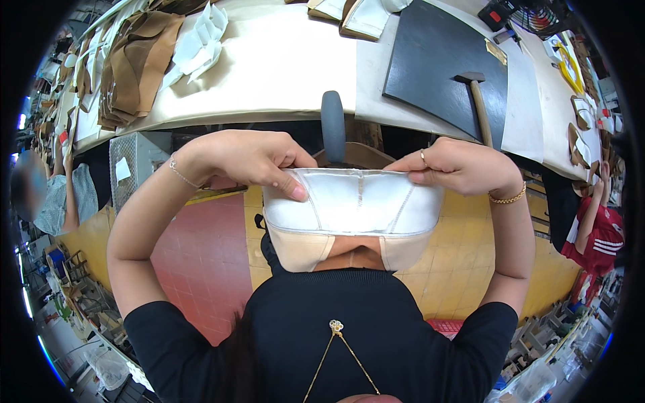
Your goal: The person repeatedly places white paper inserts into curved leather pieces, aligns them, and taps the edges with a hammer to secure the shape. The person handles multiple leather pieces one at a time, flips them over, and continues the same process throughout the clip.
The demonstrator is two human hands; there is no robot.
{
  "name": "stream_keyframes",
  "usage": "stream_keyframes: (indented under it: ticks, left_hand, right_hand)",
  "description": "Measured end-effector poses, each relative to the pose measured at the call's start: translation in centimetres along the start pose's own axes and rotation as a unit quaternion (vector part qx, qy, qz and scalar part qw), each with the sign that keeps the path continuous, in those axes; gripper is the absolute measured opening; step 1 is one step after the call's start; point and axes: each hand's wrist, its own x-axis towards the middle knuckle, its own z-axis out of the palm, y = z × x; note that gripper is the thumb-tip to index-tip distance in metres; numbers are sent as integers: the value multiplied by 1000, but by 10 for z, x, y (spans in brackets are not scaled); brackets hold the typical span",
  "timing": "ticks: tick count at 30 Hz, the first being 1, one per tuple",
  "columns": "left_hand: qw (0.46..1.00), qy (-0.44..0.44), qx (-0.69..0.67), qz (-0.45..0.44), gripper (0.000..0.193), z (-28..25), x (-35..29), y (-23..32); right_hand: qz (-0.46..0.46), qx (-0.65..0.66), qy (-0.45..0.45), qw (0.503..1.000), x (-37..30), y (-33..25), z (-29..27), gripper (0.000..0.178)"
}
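Between my hands is a stitched bag-like leather piece [356,201]. Its upper part is white with several vertical seams, and its lower part is beige with a brown section in the middle. My left hand [259,161] pinches its top edge at the left, thumb on the white face. At the right end of that edge, my right hand [447,164] grips it between thumb and fingers. A grey rounded upright bar [332,127] rises just behind the piece, its lower end hidden. The piece is close to my body, in front of the table edge.
On the table [282,67] lie brown leather pieces [138,67], crumpled white sheets [201,43] and a black board [437,67]. A hammer [478,101] rests on the board, near yellow-handled scissors [571,70]. People sit at far left [80,195] and far right [594,228].
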Motion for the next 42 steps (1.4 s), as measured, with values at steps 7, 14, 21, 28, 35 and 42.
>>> stream_keyframes:
  ticks: [7,14,21,28,35,42]
  left_hand:
    - [998,67,9,-17,39,13,0,16]
    - [992,106,57,-43,35,12,-14,26]
    - [783,405,453,130,22,-4,-51,74]
    - [947,163,257,97,26,9,-29,1]
    - [971,191,139,46,30,-5,-84,30]
    - [547,613,557,121,26,-49,-75,54]
  right_hand:
    - [-18,110,20,994,-14,-2,-8,45]
    - [75,25,52,996,2,-16,0,34]
    - [-5,-320,326,889,-5,-95,-38,17]
    - [-13,-177,164,970,24,-20,11,22]
    - [-76,41,195,977,18,-57,-8,27]
    - [-162,-450,514,712,37,-85,-72,10]
